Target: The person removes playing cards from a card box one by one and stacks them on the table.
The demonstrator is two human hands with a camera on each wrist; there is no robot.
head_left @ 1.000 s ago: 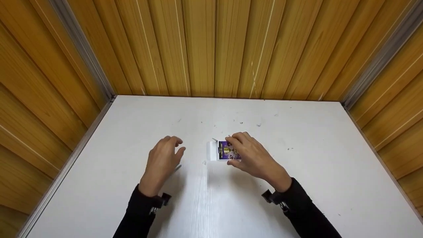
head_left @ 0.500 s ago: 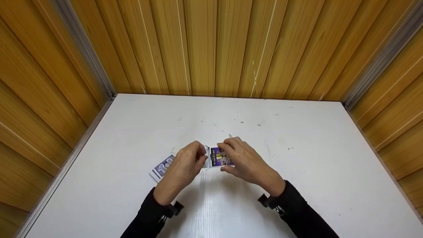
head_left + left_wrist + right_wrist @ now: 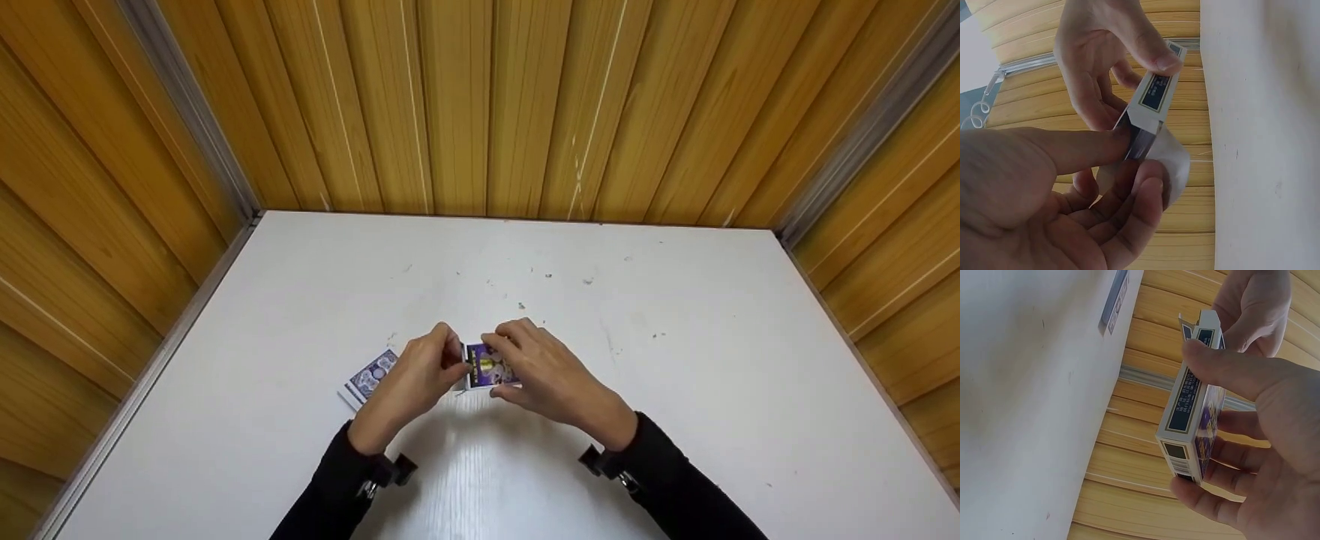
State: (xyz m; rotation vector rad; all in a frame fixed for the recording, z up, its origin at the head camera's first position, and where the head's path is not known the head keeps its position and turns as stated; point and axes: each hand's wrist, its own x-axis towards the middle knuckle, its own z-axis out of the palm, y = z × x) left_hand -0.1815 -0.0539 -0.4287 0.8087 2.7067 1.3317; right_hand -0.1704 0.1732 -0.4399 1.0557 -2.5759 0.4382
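A small white and purple cardboard box (image 3: 491, 366) with a picture on its big face is held up off the worktop, a little below the middle of the head view, at six o'clock. One end is open, with a white paper flap (image 3: 1176, 169) sticking out. The narrow side has a dark blue strip with light letters, and the end by the right hand has black and white bar lines.

The right hand (image 3: 553, 379) is at three o'clock from the box. Its thumb presses on the narrow side and its fingers bend round the other side, a bit apart, so the box is squeezed between them. The left hand (image 3: 415, 381) is at nine o'clock. Its thumb and curled fingers pinch the open end by the flap.

Farther out at nine o'clock, a stack of blue and white patterned cards (image 3: 375, 373) lies slanted, partly hidden by the left hand. It rests on the flat white worktop (image 3: 712, 337). Small dark marks (image 3: 588, 281) dot the top at about one o'clock.

Black sleeves come in at eight o'clock (image 3: 319, 487) and four o'clock (image 3: 694, 480). At twelve o'clock stands a yellow-brown wood-look wall (image 3: 480, 105), with grey metal strips (image 3: 187, 105) at ten and two.
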